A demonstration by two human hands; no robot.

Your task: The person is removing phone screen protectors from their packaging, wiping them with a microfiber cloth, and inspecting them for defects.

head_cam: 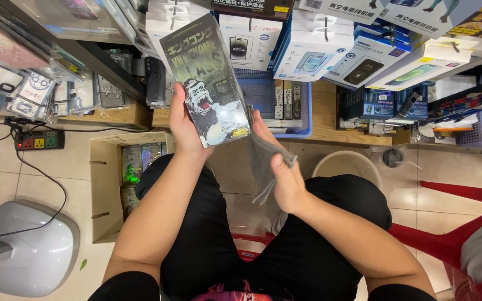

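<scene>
A: Status?
B: Wiping step, I judge — left hand (184, 125) clamps the flat gorilla-print package (207, 83) at 12 o'clock, above the lap.
A: Cloth?
B: Right hand (285, 178) pinches the grey cloth (263, 161) — touching the package's 3 o'clock edge. Next needs a steady grip.

Flat packet (210, 83): dark grey-green, gorilla print in black and white, yellowish corner patch. Cloth (263, 159): plain grey. Trousers (207, 234): black. Basket (285, 108): blue mesh. Hanging boxes (313, 47): white with blue edges. Cardboard box (104, 184): tan, green-tinted packs inside. Power strip (39, 140): black, coloured sockets. Chair (453, 223): red. Floor tiles (46, 178): pale cream. Rounded base (29, 251): light grey.
</scene>
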